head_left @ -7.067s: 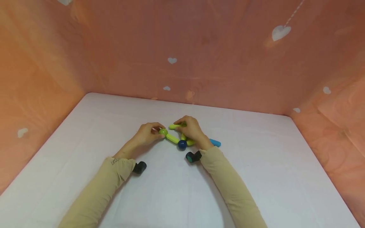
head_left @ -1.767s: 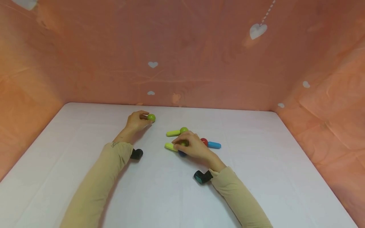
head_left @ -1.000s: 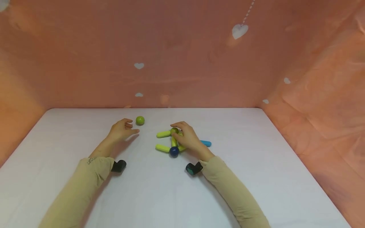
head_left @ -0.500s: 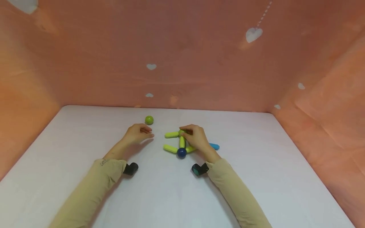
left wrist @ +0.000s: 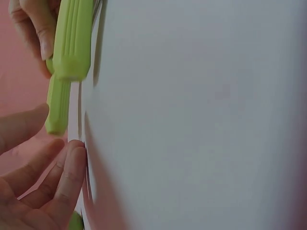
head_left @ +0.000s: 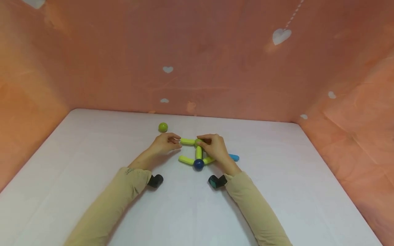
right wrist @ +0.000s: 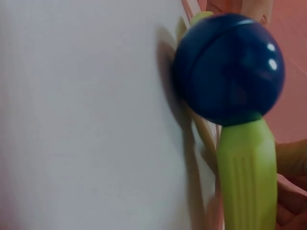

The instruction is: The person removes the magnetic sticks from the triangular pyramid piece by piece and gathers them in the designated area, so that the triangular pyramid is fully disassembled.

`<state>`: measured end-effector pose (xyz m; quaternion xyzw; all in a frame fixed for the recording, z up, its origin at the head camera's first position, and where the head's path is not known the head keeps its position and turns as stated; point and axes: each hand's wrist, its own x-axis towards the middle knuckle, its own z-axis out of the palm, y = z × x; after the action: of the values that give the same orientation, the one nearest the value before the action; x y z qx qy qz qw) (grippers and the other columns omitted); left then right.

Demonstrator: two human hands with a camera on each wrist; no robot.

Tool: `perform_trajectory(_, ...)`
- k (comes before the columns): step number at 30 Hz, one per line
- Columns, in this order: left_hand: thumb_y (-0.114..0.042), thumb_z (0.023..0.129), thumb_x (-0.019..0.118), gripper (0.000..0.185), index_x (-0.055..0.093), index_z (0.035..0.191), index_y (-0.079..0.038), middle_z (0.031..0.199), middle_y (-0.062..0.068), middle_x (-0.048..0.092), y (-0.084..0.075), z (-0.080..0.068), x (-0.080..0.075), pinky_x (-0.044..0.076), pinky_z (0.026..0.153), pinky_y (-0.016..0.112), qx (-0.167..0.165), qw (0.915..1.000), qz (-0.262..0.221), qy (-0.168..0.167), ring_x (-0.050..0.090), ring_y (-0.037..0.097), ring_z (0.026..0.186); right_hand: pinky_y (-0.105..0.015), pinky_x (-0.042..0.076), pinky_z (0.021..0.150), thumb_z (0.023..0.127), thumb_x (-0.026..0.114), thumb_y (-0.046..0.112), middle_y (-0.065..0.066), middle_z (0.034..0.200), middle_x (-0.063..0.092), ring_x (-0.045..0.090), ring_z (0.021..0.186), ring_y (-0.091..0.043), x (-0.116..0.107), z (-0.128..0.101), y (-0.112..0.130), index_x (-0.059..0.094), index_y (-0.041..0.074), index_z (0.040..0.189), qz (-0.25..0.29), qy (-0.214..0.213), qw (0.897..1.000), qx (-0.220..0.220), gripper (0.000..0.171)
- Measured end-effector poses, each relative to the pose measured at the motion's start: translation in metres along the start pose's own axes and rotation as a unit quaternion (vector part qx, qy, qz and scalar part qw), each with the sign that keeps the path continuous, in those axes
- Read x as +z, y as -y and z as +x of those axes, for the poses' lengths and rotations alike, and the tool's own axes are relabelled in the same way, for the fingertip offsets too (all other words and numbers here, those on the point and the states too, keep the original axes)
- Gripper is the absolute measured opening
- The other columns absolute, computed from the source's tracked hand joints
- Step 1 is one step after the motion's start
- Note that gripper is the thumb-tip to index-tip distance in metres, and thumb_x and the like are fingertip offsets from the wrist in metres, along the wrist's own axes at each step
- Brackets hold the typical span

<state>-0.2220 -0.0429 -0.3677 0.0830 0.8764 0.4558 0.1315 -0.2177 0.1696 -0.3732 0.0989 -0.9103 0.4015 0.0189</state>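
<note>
On the white table lies a construction of yellow-green sticks and coloured balls. My right hand (head_left: pixel 217 148) pinches the green ball (head_left: pixel 197 142) at its far joint. From that ball one stick (head_left: pixel 187 141) points left and another (head_left: pixel 198 153) runs down to the dark blue ball (head_left: pixel 198 164). A lower stick (head_left: pixel 186 160) extends left from the blue ball; a further one (head_left: pixel 209 160) goes right, partly under my right hand. My left hand (head_left: pixel 164 143) has its fingers parted just by the free end of the far stick (left wrist: pixel 58 105), without a visible grip. Contact there is unclear.
A loose green ball (head_left: pixel 163 127) sits beyond my left hand. The end of a blue stick (head_left: pixel 234 157) shows right of my right wrist. Black wrist cameras (head_left: pixel 156 181) hang close over the table. An orange cloth (head_left: pixel 197 58) with hearts stands behind.
My left hand has let go of the loose green ball, then come right to the far stick's end. My right hand has moved from near the blue ball to the joint's green ball.
</note>
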Motion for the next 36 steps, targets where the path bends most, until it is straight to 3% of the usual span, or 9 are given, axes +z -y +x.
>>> perform_trajectory(5, -0.012, 0.091, 0.063, 0.036, 0.059, 0.125, 0.000, 0.107, 0.016, 0.064, -0.005, 0.004, 0.008, 0.046, 0.071, 0.021, -0.028, 0.9994, -0.016, -0.013, 0.060, 0.018, 0.087, -0.037, 0.054, 0.086, 0.089, 0.068, 0.014, -0.014, 0.110, 0.071, 0.067, 0.100, -0.026, 0.000, 0.000, 0.003, 0.072, 0.005, 0.111, 0.006, 0.009, 1.000, 0.011, 0.024)
perform_trajectory(12, -0.010, 0.092, 0.062, 0.024, 0.063, 0.111, 0.004, 0.101, 0.015, 0.066, -0.009, 0.007, 0.013, 0.052, 0.075, 0.022, -0.061, 0.9949, -0.074, -0.029, 0.063, 0.016, 0.085, -0.037, 0.054, 0.086, 0.088, 0.069, 0.012, -0.015, 0.108, 0.071, 0.067, 0.099, -0.027, -0.001, 0.000, 0.002, 0.072, 0.003, 0.110, 0.003, 0.008, 1.000, -0.007, 0.024)
perform_trajectory(23, -0.005, 0.087, 0.067, 0.027, 0.067, 0.114, 0.002, 0.093, 0.009, 0.058, -0.006, 0.010, 0.015, 0.054, 0.074, 0.020, -0.082, 0.9901, -0.106, -0.040, 0.061, 0.010, 0.077, -0.035, 0.054, 0.084, 0.088, 0.069, 0.011, -0.015, 0.106, 0.071, 0.067, 0.097, -0.026, 0.001, 0.002, 0.004, 0.072, 0.004, 0.109, 0.000, 0.010, 1.000, 0.000, 0.023)
perform_trajectory(36, -0.001, 0.087, 0.066, 0.029, 0.064, 0.115, 0.007, 0.087, 0.007, 0.061, -0.008, 0.007, 0.013, 0.055, 0.071, 0.019, -0.096, 0.9846, -0.146, -0.002, 0.061, 0.005, 0.067, -0.035, 0.055, 0.084, 0.088, 0.069, 0.013, -0.015, 0.108, 0.071, 0.067, 0.098, -0.027, -0.003, 0.003, 0.004, 0.071, 0.003, 0.111, -0.007, 0.019, 1.000, -0.005, 0.025)
